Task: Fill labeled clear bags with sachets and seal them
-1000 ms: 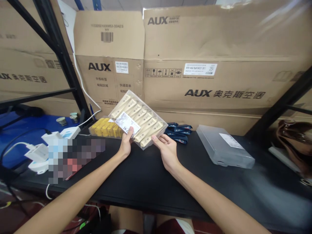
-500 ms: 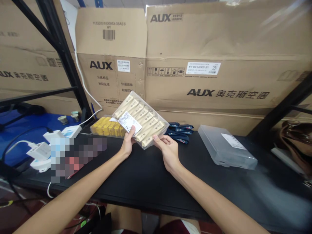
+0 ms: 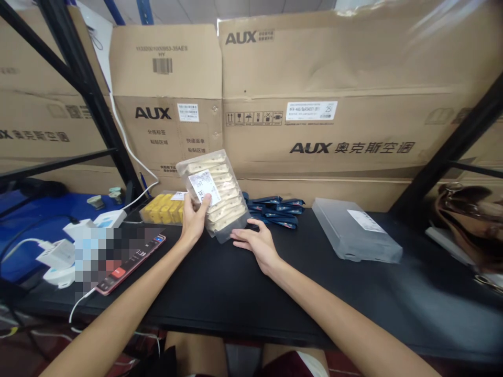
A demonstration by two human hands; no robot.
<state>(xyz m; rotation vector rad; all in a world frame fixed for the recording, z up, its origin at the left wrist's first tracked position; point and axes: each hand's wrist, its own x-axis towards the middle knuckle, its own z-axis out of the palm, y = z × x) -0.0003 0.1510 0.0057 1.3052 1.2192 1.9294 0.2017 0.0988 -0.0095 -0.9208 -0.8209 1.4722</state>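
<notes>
A clear plastic case packed with a row of cream sachets is tilted up above the table. My left hand grips its left edge, thumb lying over the white printed label. At the lower right corner is my right hand, fingers apart; whether the fingertips touch the plastic I cannot tell. Just behind the case lie several dark blue sachets. Left of them sits a transparent case of yellow packets, partly hidden by my left hand.
A closed frosted plastic case with a label rests at the right. A phone and a power strip with chargers lie left. Large cardboard sheets stand behind the black table. A brown bag is far right.
The case has turned clockwise to a steeper angle and its sachets have slid toward the upper end. My right hand has loosened its pinch on the corner. The view has shifted slightly right.
</notes>
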